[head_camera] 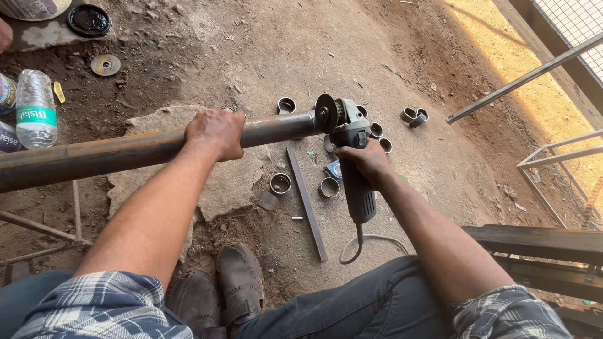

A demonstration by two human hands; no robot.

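Observation:
A long rusty steel pipe [125, 150] runs from the left edge to the middle of the view, raised above the dirt floor. My left hand [215, 133] is wrapped over the pipe near its right end. My right hand [366, 162] grips the grey body of an angle grinder [353, 163]. The grinder's disc [326, 113] sits against the pipe's cut end. Its cable [361, 246] loops on the ground toward me.
Several short cut pipe rings [281, 183] lie on the dirt around a flat stone [232, 182], with a flat steel bar [306, 204]. Plastic water bottles [36, 108] and a spare disc [105, 64] are at the left. Metal frames [553, 157] stand at right. My shoes [239, 282] are below.

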